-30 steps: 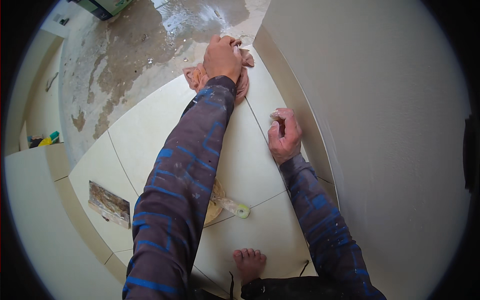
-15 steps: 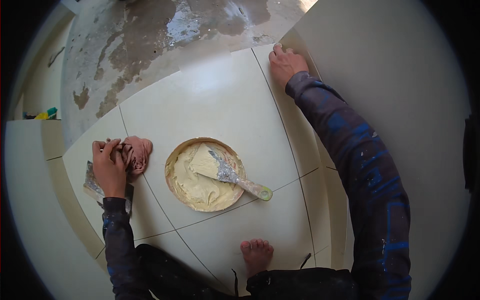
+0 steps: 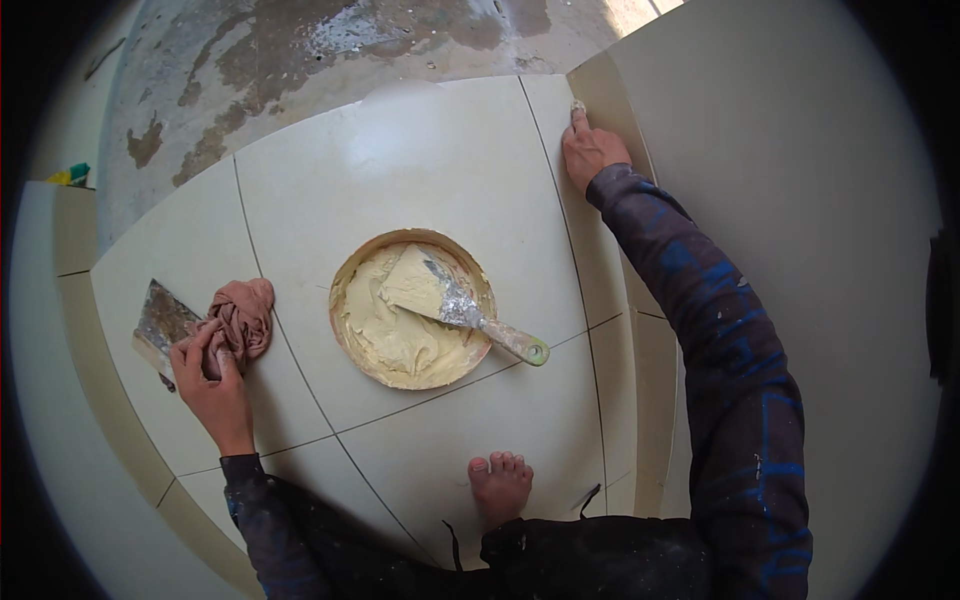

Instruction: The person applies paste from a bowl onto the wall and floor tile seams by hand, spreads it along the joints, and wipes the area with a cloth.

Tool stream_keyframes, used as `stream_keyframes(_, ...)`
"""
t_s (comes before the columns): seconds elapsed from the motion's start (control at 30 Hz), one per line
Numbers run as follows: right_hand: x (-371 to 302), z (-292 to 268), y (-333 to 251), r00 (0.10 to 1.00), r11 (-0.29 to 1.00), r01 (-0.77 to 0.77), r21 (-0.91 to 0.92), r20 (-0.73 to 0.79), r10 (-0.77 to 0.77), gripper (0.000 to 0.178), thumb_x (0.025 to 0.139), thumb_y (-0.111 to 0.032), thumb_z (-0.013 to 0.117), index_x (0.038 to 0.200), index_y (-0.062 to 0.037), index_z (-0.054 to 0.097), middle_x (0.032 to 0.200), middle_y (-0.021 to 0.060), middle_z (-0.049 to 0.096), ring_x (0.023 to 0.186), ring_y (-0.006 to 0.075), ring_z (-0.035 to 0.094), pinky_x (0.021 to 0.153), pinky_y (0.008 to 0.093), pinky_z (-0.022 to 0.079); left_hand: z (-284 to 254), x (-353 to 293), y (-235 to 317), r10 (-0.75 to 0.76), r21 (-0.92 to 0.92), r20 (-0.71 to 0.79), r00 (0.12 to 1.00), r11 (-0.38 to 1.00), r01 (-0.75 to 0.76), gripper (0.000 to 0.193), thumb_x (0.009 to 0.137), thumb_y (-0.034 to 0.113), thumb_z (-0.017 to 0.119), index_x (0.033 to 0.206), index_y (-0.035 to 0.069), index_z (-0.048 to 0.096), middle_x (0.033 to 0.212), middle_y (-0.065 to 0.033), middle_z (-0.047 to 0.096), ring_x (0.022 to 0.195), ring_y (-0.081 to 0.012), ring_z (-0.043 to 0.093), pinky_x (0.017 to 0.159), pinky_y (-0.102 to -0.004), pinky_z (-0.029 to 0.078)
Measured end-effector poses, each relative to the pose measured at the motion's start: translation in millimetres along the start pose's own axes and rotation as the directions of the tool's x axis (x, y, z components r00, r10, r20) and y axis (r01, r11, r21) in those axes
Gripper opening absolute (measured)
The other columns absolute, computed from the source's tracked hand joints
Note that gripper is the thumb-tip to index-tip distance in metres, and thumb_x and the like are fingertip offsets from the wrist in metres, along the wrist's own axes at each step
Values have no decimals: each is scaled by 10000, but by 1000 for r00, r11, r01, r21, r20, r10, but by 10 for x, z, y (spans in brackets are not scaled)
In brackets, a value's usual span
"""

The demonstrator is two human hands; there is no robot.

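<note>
My left hand (image 3: 215, 395) has its fingers curled onto the lower edge of a crumpled pinkish-brown cloth (image 3: 242, 312), gripping it. Beside the cloth lies a flat, stained metal scraper blade (image 3: 165, 318), its handle hidden. Far off at the right, my right hand (image 3: 594, 152) stretches its index finger along the joint between floor and wall, with pale paste on the fingertip; its other fingers are bent and partly hidden. Between my hands stands a round tub (image 3: 342, 350) of cream-coloured paste (image 3: 400, 345). A putty knife (image 3: 455, 305) rests across it, its blade coated and handle over the rim.
Pale floor tiles (image 3: 330, 200) with dark joints end at a stained concrete floor (image 3: 260, 75). A smooth wall (image 3: 780, 150) rises at the right, with a tile skirting (image 3: 655, 400) at its foot. Another low wall (image 3: 50, 350) stands left. My bare foot (image 3: 500, 490) is below the tub.
My left hand has come down onto the cloth, its fingers now on it. My right index finger is now stretched forward. The whole view has shifted slightly.
</note>
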State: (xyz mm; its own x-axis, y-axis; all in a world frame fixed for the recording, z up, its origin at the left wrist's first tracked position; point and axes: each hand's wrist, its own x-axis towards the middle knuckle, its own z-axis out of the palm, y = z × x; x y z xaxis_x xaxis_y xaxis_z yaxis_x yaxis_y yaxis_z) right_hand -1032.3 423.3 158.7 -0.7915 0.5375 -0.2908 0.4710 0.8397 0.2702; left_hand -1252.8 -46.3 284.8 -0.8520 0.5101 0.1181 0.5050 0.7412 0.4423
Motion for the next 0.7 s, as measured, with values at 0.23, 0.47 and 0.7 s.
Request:
stream_keyframes(0.23, -953, -71, -92, 995, 996, -43, 77, 96, 35, 235, 908, -103, 440, 1035, 20, 595, 1468, 295, 401, 872, 309, 716, 747, 429, 573, -270, -181, -4, 25, -49, 16, 1000, 999, -24, 239, 858, -37, 606, 1075, 25, 687, 999, -94, 555, 971, -238, 583, 918, -331, 457)
stream_keyframes(0.47, -2205, -3, -157, 983, 988, -54, 142, 181, 28, 153, 894, -88, 459, 961, 11, 555, 1480, 303, 379, 760, 306, 713, 655, 429, 569, -437, -315, 248, -116, -103, 60, 991, 987, 122, 244, 857, -31, 601, 1078, 27, 686, 1000, -94, 559, 989, -243, 589, 924, -334, 459)
stream_keyframes(0.7, -3374, 293, -334, 946, 979, -111, 169, 320, 52, 123, 871, -98, 487, 926, 0, 535, 1452, 311, 412, 685, 312, 700, 584, 406, 560, -356, -346, -103, 26, -24, 64, 998, 999, -25, 270, 884, -11, 588, 1127, 53, 687, 1085, -100, 599, 1072, -247, 601, 967, -344, 455)
